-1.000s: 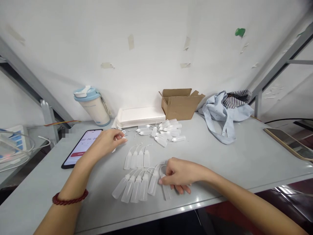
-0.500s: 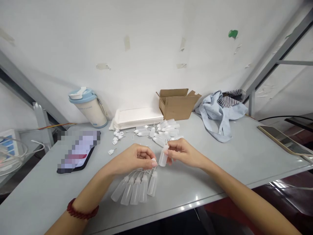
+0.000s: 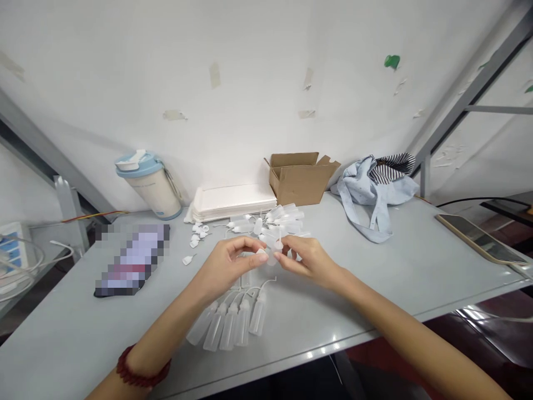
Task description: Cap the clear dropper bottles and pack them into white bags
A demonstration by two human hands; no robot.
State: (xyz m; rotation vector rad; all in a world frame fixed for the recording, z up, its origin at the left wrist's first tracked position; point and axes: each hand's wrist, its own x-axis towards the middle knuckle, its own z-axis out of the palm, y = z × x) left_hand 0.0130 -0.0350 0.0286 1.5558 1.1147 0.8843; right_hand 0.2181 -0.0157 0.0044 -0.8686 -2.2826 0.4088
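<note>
While my right hand [image 3: 307, 259] grasps a small translucent bottle [image 3: 272, 259] above the desk [image 3: 395, 278], midway between near and far edges, its long axis seemingly tipped farward, I pinch a white cap [image 3: 261, 252] in my left hand [image 3: 233, 260], just left of it.

Workshop, grey table [image 3: 416, 266], metal frame [image 3: 41, 145], small bottles [image 3: 229, 330]
</note>
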